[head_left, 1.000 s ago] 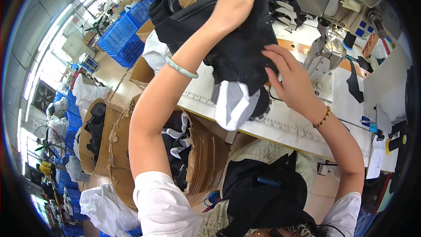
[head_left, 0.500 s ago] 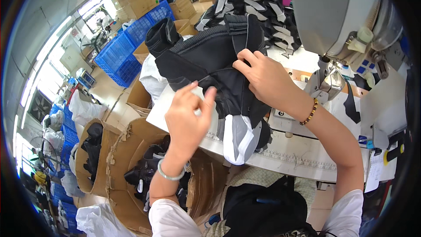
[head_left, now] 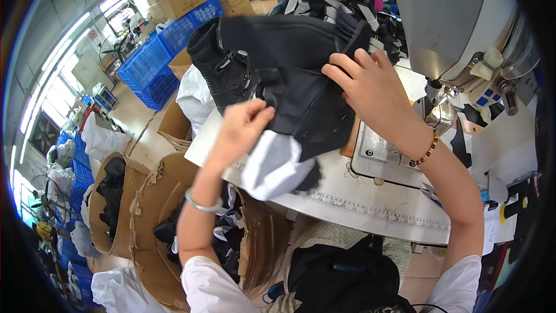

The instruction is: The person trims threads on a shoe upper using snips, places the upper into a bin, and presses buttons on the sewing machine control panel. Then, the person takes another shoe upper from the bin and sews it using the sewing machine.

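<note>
A black sewn fabric piece is at centre above the bench, its white flap hanging. The left hand pinches its lower left in a tight grip; the right hand lays curled fingers on its right side, thumb hidden, closure unclear.

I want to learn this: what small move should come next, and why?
Maybe smooth the black cloth a little with the left hand. The cloth looks folded and uneven, and its white flap is creased. The right hand is at the cloth's right side, so it could probably steady it.
</note>
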The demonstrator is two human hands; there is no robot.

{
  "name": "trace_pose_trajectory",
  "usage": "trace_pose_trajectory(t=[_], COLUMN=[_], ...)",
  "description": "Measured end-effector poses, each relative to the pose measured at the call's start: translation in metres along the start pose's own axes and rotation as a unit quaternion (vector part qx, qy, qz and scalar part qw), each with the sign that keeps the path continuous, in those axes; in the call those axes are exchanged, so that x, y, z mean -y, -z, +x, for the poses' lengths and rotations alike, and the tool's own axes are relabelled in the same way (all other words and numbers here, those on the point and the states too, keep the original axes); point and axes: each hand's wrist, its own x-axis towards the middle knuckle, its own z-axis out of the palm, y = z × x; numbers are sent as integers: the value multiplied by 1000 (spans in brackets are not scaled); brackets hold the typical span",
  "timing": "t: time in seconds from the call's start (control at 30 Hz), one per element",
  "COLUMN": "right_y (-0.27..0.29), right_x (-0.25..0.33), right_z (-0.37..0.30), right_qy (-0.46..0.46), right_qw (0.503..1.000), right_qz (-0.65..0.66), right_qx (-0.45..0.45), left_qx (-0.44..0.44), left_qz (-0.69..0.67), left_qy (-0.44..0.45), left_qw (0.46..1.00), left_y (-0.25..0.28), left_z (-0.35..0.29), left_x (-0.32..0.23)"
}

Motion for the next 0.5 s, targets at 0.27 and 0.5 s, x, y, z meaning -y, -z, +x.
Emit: trace_pose_trajectory(t=[0.27, 0.5], right_y=[-9, -57], right_x=[35, 52], right_z=[-20, -42], right_qy=[11, -323], right_qw=[962, 717], right_qz=[245, 585], right_qx=[123, 197], left_qx=[113, -176], left_qz=[367, 363], left_qy=[-165, -391], left_qw=[909, 827], left_y=[67, -1], left_z=[48, 7], left_x=[-31, -45])
